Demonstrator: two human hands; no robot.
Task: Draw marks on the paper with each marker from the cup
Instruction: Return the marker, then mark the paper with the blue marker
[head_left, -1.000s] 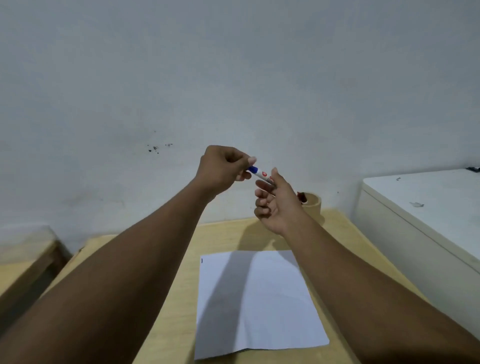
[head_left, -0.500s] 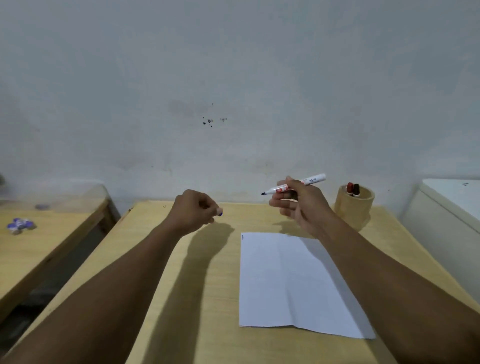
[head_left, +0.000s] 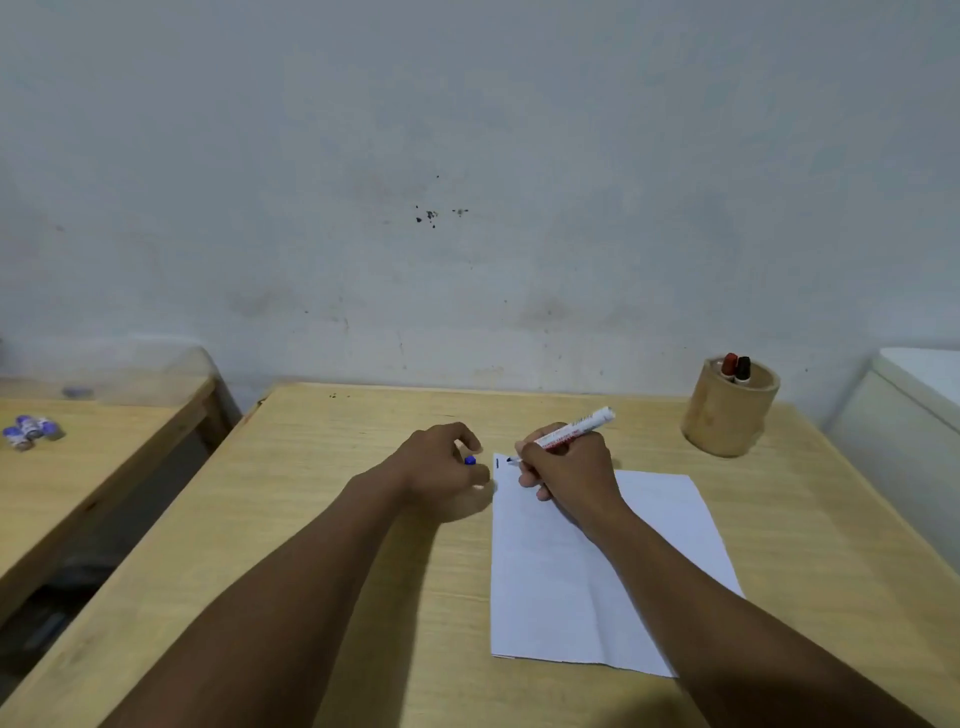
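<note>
A white sheet of paper (head_left: 587, 582) lies on the wooden table (head_left: 322, 525). My right hand (head_left: 569, 465) grips an uncapped white marker (head_left: 576, 428), its dark tip at the paper's top left corner beside a short dark stroke (head_left: 497, 462). My left hand (head_left: 441, 467) rests on the table just left of the paper, fingers closed on the marker's blue cap (head_left: 470, 460). A round wooden cup (head_left: 727, 415) stands at the back right and holds a red-capped marker (head_left: 729, 364) and a black-capped marker (head_left: 743, 367).
A grey wall rises right behind the table. A second wooden table (head_left: 78, 467) to the left carries a few small blue-and-white objects (head_left: 31, 430). A white cabinet (head_left: 904, 415) stands against the table's right side.
Both hands have come down from the air to the table. The cap came off the marker and stayed in my left hand. The marker tip now sits at the paper's top left corner.
</note>
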